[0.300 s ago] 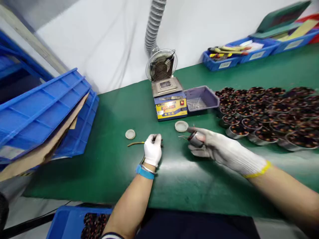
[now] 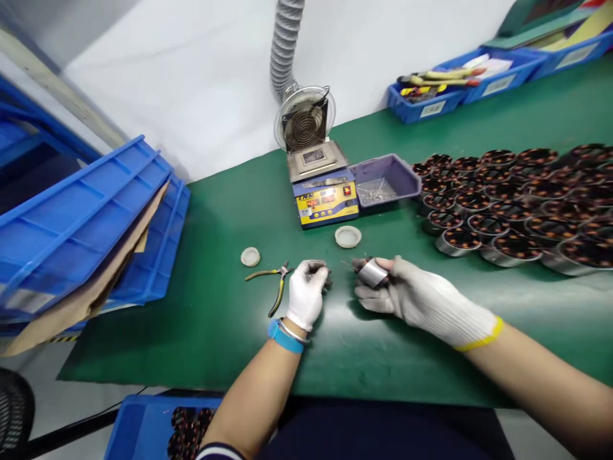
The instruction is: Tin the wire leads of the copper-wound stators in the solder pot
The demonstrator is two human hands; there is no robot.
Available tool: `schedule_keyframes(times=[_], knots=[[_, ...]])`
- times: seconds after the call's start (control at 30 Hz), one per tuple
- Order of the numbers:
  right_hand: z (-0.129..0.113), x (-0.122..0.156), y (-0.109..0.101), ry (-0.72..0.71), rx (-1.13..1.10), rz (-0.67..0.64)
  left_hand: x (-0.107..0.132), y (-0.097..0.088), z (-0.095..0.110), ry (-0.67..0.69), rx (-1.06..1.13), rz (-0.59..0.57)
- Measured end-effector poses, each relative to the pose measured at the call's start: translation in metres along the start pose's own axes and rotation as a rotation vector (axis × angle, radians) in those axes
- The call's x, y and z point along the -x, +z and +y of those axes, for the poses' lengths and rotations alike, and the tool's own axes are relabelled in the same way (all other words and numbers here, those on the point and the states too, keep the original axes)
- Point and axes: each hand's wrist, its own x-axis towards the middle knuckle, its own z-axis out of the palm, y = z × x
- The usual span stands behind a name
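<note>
My right hand (image 2: pixel 421 297), in a white knit glove, grips a small metal motor stator (image 2: pixel 372 273) just above the green mat, thin wire leads sticking out to its left. My left hand (image 2: pixel 306 294), also gloved, rests on the mat with fingers curled around something small and dark that I cannot make out. Yellow-handled side cutters (image 2: pixel 275 286) lie on the mat just left of the left hand, apart from it.
A solder pot (image 2: pixel 322 188) with a fume fan and hose stands behind the hands, a purple tray (image 2: pixel 389 179) beside it. Two white caps (image 2: pixel 347 236) (image 2: pixel 249 257) lie on the mat. Several stators (image 2: pixel 517 204) fill the right side. Blue crates (image 2: pixel 81 217) stack at left.
My left hand has moved right, off the cutters, which now lie uncovered on the mat. My right hand has drawn slightly left and toward me with the stator.
</note>
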Motion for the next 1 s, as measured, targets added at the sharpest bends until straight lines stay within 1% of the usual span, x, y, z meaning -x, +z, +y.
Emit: schedule_keyframes(times=[0.07,0.1,0.2,0.3,0.37,0.47,0.53,0.6,0.67,0.73,0.8,0.9,0.97,1.0], knots=[[0.002,0.002,0.007,0.103,-0.100,0.076,0.006,0.003,0.002,-0.015,0.019,-0.072],[0.003,0.003,0.010,0.124,-0.123,0.087,0.008,0.005,0.003,-0.015,0.025,-0.114],[0.010,0.003,0.014,0.139,-0.144,0.060,0.015,0.010,0.006,0.002,0.014,-0.228],[0.018,0.001,0.011,0.119,-0.149,0.088,0.019,0.014,0.007,-0.020,-0.017,-0.270],[0.023,-0.001,0.009,0.095,-0.164,0.130,0.021,0.015,0.007,-0.030,-0.032,-0.271],[0.026,0.000,0.013,0.070,-0.176,0.122,0.024,0.014,0.007,0.057,-0.090,-0.269],[0.025,0.004,0.021,0.100,-0.198,0.139,0.028,0.014,0.008,0.140,-0.140,-0.259],[0.022,0.009,0.032,0.149,-0.237,0.197,0.031,0.015,0.008,0.192,-0.171,-0.240],[0.019,0.013,0.041,0.159,-0.268,0.251,0.033,0.016,0.008,0.207,-0.174,-0.232],[0.018,0.016,0.045,0.131,-0.277,0.270,0.035,0.017,0.008,0.202,-0.165,-0.227],[0.019,0.015,0.043,0.117,-0.274,0.267,0.036,0.018,0.007,0.181,-0.157,-0.223],[0.026,0.010,0.033,0.121,-0.233,0.226,0.036,0.018,0.006,0.156,-0.167,-0.211],[0.034,0.005,0.025,0.068,-0.148,0.156,0.035,0.018,0.005,0.177,-0.182,-0.212],[0.038,0.003,0.022,0.008,-0.092,0.121,0.034,0.017,0.005,0.198,-0.188,-0.215]])
